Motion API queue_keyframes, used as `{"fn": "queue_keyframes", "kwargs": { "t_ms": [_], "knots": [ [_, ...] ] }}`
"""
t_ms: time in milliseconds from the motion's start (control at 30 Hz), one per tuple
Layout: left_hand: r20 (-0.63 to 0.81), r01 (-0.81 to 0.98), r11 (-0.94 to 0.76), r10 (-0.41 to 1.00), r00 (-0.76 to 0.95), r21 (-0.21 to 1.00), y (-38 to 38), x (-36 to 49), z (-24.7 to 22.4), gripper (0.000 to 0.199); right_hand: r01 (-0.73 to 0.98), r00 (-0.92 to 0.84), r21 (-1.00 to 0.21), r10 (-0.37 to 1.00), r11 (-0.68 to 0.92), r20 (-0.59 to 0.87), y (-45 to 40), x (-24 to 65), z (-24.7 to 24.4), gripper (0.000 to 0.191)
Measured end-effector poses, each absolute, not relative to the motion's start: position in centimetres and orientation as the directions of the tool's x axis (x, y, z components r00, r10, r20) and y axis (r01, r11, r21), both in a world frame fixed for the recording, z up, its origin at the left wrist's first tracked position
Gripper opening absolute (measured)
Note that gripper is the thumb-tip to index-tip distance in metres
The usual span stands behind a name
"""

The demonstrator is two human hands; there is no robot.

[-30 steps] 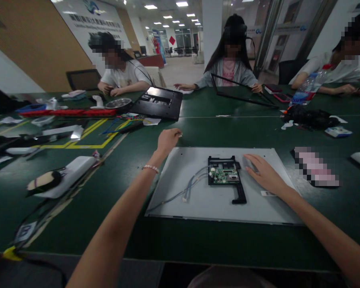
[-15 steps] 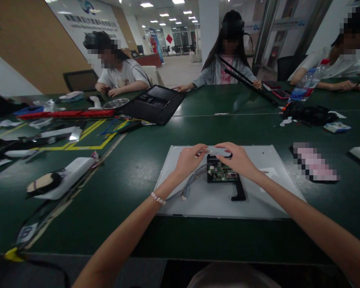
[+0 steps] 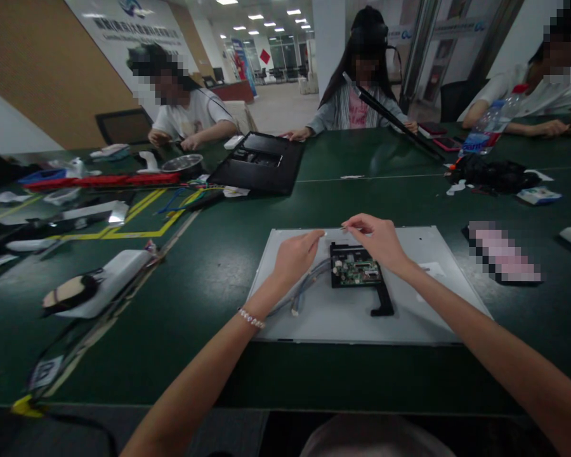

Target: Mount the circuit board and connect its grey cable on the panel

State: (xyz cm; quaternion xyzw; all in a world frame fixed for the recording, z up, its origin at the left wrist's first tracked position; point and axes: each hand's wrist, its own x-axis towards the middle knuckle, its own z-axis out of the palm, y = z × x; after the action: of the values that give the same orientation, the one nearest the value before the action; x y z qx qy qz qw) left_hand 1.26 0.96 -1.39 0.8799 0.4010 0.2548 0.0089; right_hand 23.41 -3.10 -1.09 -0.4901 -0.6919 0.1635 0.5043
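A flat light-grey panel lies on the table before me. On it sits a green circuit board in a black bracket. A bundle of grey cables runs from beside the board toward my left hand. My left hand, over the panel's upper left, is closed in a pinch on a cable whose small white end shows at the fingertips. Above the board's far edge, my right hand pinches something too small to make out. The two hands are apart.
A pink-backed phone-like thing lies right of the panel. At left is a white device with a dark strap. Farther off are a black cover, a bottle and a black bundle. Several people sit across the green table.
My right hand has moved up and right, its fingertips drawing away from the left hand's. A person across has shifted the black cover, and the long black strip is tilted differently.
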Motion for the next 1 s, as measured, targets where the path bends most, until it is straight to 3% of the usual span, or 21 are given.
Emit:
{"fn": "queue_keyframes", "kwargs": {
  "t_ms": [167,333,500,700,833,1000],
  "knots": [
    [0.274,0.751,-0.660,0.723,0.634,0.001,1.2,0.9,-1.7,0.030,0.621,0.023,-0.665,0.838,0.415,0.545,-3.3,27.8,-3.2,0.016],
    [0.191,0.747,-0.662,0.727,0.659,-0.056,0.6,1.7,-1.6,0.029,0.708,0.032,-0.633,0.881,0.313,0.472,-4.3,31.5,-6.0,0.014],
    [0.253,0.659,-0.742,0.665,0.702,0.122,0.4,2.1,-1.8,0.033,0.756,-0.051,-0.566,0.892,0.328,0.448,-5.0,33.3,-7.1,0.016],
    [0.126,0.509,-0.766,0.593,0.795,0.393,0.2,1.8,-2.0,0.064,0.816,-0.060,-0.495,0.896,0.298,0.440,-5.6,33.8,-7.3,0.025],
    [0.050,0.483,-0.738,0.569,0.821,0.471,0.1,1.6,-1.9,0.081,0.841,-0.048,-0.460,0.886,0.285,0.462,-5.9,33.6,-7.1,0.025],
    [0.016,0.469,-0.715,0.556,0.831,0.518,0.1,1.7,-1.8,0.096,0.852,-0.155,-0.392,0.883,0.347,0.444,-5.7,33.2,-6.8,0.021]
  ]
}}
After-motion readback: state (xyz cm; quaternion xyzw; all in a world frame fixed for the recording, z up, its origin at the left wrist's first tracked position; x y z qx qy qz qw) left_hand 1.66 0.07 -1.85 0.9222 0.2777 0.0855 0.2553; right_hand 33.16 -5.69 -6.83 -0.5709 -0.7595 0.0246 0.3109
